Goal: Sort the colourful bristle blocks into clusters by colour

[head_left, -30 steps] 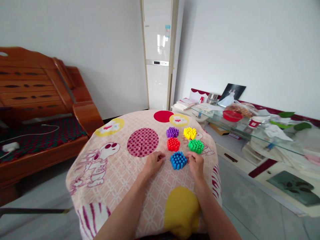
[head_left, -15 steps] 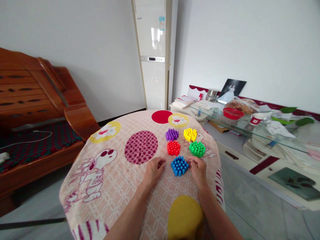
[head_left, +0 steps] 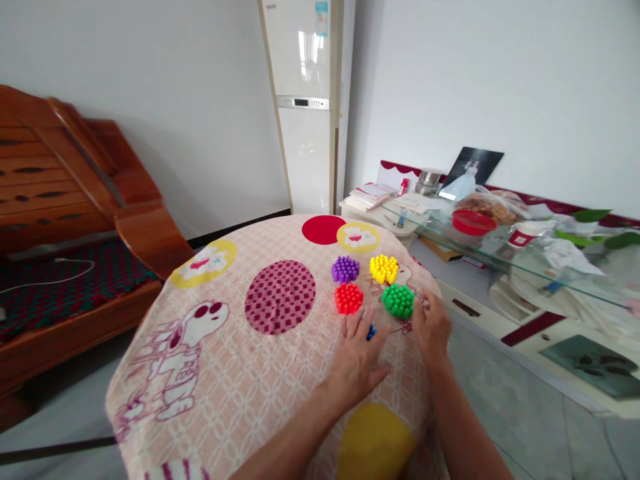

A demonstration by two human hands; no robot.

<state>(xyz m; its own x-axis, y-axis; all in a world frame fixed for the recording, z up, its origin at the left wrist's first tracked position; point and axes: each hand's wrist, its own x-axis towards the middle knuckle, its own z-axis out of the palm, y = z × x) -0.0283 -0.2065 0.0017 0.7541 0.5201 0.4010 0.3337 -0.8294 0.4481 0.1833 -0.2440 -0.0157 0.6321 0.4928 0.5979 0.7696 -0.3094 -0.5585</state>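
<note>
blue plastic shows under the left hand point(head_left: 356, 353), which lies flat with fingers spread over the blue peg cluster point(head_left: 371, 331) just below the red cluster point(head_left: 349, 298), gripping nothing, while the right hand point(head_left: 433, 327), loosely open and empty, rests right of the green cluster point(head_left: 399, 301); pressing gently and evenly seems wise.

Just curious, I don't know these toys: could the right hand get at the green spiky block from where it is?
Probably yes. The right hand rests on the cloth beside the green spiky block, with nothing between them.
</note>
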